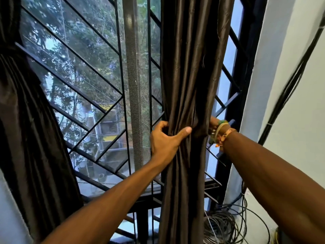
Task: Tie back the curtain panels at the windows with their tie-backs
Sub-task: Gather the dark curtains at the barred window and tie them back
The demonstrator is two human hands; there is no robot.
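"Head view had the right curtain panel [191,67] bunched into one thick column in front of the window grille [84,88]. What held it?"

"The left grip [167,140] did. Its thumb lay across the front folds and its fingers curled round the left edge of the bunch, closed firmly on the cloth. The right grip [213,122] reached behind the bunch on the far side. Only a sliver of it and the bracelets [222,132] at the wrist showed, so I could not tell whether it was closed on anything."

"And the tie-back?"

"I could not make one out. If one hung there, it was behind the cloth, where the right grip went. The left curtain panel [26,120] looked cinched already, high at the picture's edge."

"So how was the step best done?"

"In my judgement, the left grip needed to squeeze the folds tight while the tie-back came round from behind at that same height, to be closed snugly beside the thumb. The cloth looked glossy and slippery, so a slack hold risked pleats sliding out. Coiled cables [226,224] lay on the floor just beside the hem."
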